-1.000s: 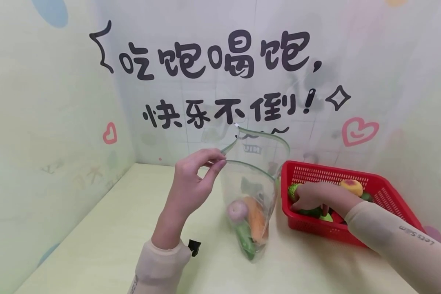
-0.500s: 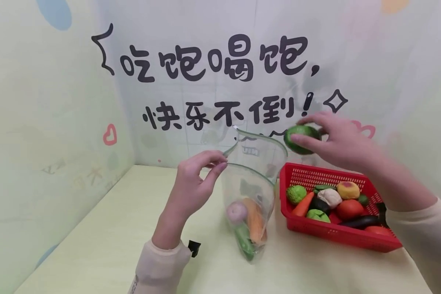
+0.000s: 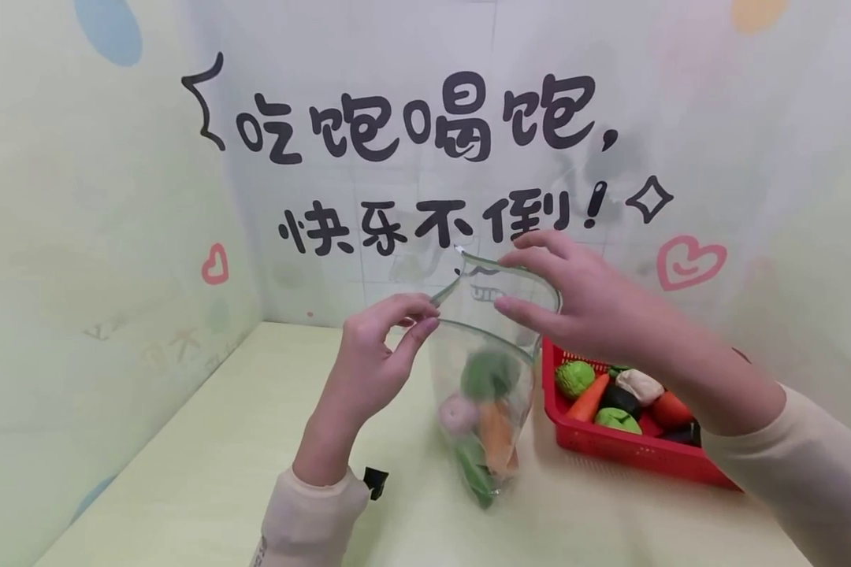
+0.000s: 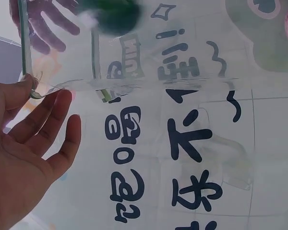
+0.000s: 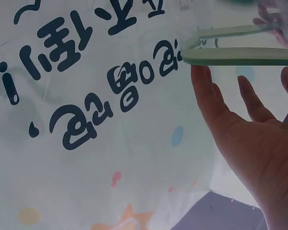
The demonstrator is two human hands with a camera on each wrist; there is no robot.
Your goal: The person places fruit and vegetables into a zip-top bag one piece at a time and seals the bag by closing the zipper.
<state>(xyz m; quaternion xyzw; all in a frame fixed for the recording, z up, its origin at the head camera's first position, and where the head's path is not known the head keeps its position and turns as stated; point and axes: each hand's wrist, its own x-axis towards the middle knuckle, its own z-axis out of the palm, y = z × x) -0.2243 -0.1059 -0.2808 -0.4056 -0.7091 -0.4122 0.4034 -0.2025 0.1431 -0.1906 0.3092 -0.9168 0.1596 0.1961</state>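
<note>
Clear zip bag (image 3: 445,362) is at centre, mouth open & up, green strip along rim; can't tell if its btm touches the surface (image 3: 206,480). L hand (image 3: 376,350) pinches the rim on its L side b/w thumb & fingers. R hand (image 3: 574,291) is over the R side of the mouth, fingers spread & apart, w/ nothing in its grasp; can't tell if a fingertip touches the rim.

In the bag: dark green veg (image 3: 491,374), roundish & blurred, at the top of the pile; pale purple onion (image 3: 458,414) lower L, orange veg (image 3: 498,437) next to it, green cucumber (image 3: 473,472) tilted at the btm.

Red basket (image 3: 631,454) just R of the bag, partly behind R arm, w/ bumpy green veg (image 3: 574,378), carrot (image 3: 589,398), dark veg (image 3: 622,400), light green veg (image 3: 617,421), whitish veg (image 3: 641,385), tomato (image 3: 672,409) etc. Small black tab (image 3: 376,482) by L cuff. Back wall has big black lettering (image 3: 454,118) + pink heart (image 3: 691,262) on R
</note>
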